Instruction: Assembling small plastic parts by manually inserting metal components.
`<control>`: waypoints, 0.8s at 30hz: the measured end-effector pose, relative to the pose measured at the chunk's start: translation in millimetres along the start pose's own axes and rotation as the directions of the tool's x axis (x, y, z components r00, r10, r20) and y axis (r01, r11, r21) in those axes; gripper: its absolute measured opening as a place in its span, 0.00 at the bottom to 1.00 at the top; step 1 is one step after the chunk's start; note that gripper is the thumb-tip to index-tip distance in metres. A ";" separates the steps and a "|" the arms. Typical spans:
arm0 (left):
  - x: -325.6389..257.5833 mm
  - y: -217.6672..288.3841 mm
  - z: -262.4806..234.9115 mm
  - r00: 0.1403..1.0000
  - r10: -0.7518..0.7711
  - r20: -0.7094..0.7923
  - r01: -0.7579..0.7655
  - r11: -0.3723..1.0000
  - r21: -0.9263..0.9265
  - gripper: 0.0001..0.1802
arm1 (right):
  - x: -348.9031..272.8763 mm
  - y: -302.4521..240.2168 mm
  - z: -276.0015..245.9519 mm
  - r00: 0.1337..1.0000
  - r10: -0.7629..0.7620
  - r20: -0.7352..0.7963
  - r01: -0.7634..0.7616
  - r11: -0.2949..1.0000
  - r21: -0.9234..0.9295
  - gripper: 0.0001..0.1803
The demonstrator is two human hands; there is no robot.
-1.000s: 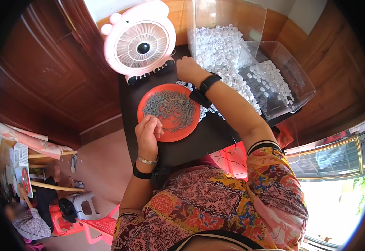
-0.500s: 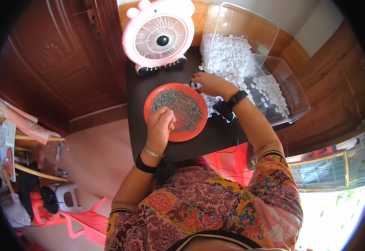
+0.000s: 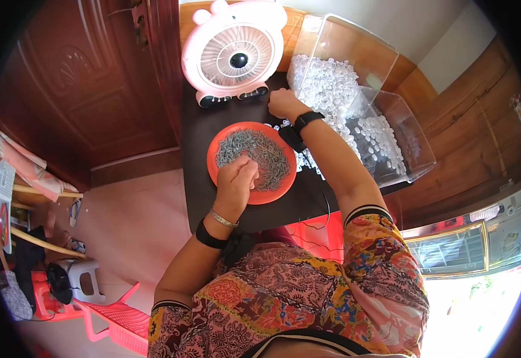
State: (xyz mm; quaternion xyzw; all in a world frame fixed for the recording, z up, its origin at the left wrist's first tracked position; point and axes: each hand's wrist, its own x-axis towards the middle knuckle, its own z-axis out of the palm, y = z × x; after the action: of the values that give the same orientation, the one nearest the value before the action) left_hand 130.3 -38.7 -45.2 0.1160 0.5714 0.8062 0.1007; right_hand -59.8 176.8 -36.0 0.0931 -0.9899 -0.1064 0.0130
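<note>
An orange-red round plate [image 3: 214, 156] on the dark table holds a heap of small grey screws or nails [image 3: 242, 142]; their exact kind is too small to tell. Over its near side my left hand [image 3: 235, 179] is curled closed, and whatever lies inside the fingers is hidden. Beyond the plate, my right hand [image 3: 285, 104] is closed beside the pile of small white plastic pieces [image 3: 325, 82]. Its fingertips are turned away, so I cannot see what they hold. A few white pieces lie between this hand and the plate.
A pink animal-shaped fan [image 3: 234, 51] stands at the back left of the table [image 3: 197, 134]. Two clear plastic bins, one tall [image 3: 356, 39] and one low [image 3: 412, 128], hold white pieces at the right. A thin cable [image 3: 327, 206] hangs over the front edge.
My right hand has moved up and slightly left, away from the plate's rim toward the fan, and its fingers have drawn in. My left hand stays closed over the plate.
</note>
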 end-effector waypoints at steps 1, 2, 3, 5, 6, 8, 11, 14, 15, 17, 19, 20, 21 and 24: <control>0.5 -0.3 1.7 1.000 0.011 0.010 -0.011 1.000 0.023 0.15 | 3.1 3.1 3.1 0.997 0.044 0.056 -0.044 0.999 0.005 0.13; 0.0 -0.9 1.2 1.000 0.011 0.003 -0.011 1.000 0.019 0.15 | 3.9 0.9 3.2 0.998 0.037 0.058 -0.037 0.999 0.003 0.13; -0.3 -1.7 1.6 1.000 0.019 0.006 -0.019 1.000 0.024 0.15 | 1.5 1.8 3.4 0.996 0.011 0.087 -0.014 0.999 0.039 0.13; -0.6 -3.1 1.6 1.000 0.026 0.014 -0.026 0.999 0.025 0.15 | -5.5 5.3 1.1 0.990 -0.066 0.122 0.057 0.996 0.070 0.14; -0.9 -4.0 1.7 0.999 0.034 0.026 -0.035 0.999 0.014 0.15 | -12.6 8.8 -1.0 0.979 -0.146 0.145 0.126 0.982 0.138 0.16; -1.4 -5.2 1.7 0.997 0.052 0.049 -0.051 0.999 -0.006 0.15 | -38.3 12.4 -12.7 0.946 -0.272 0.178 0.226 0.944 0.240 0.18; -0.3 -9.0 0.5 0.997 0.044 0.062 -0.046 0.998 0.031 0.15 | -77.9 23.2 -21.9 0.915 -0.396 0.077 0.341 0.860 0.379 0.18; -0.6 -3.5 1.6 0.997 0.018 0.070 -0.023 0.998 0.067 0.15 | -90.4 24.8 -36.9 0.939 -0.304 0.160 0.186 0.841 0.508 0.18; 0.3 -3.7 2.5 0.997 0.019 0.075 -0.025 0.997 0.071 0.15 | -87.7 29.7 -25.8 0.950 -0.313 0.002 0.263 0.802 0.536 0.19; 1.8 -5.6 4.4 0.997 0.022 0.076 -0.027 0.998 0.063 0.15 | -77.9 28.9 -19.9 0.924 -0.361 -0.127 0.374 0.782 0.498 0.19; 2.1 -5.9 6.2 0.997 0.004 0.075 -0.010 0.997 0.081 0.15 | -66.1 23.0 -9.9 0.866 -0.409 -0.287 0.500 0.720 0.482 0.17; 2.0 -4.8 5.5 0.997 -0.035 0.067 0.030 0.997 0.066 0.15 | -61.9 20.5 -7.7 0.864 -0.406 -0.296 0.503 0.716 0.485 0.17; 1.7 -3.8 5.6 0.995 -0.074 0.061 0.071 0.996 0.050 0.15 | -58.9 19.4 -5.9 0.886 -0.419 -0.197 0.453 0.697 0.556 0.16; 0.5 -2.4 7.3 0.998 -0.055 0.037 0.052 0.997 0.060 0.15 | -63.7 22.5 -6.5 0.888 -0.449 -0.099 0.416 0.693 0.589 0.13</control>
State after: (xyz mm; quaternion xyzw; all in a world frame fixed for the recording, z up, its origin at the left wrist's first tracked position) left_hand 132.1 -31.2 -45.0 0.1189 0.5960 0.7835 0.1296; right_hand -1.1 209.0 -25.2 0.3195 -0.9222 0.2070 -0.0684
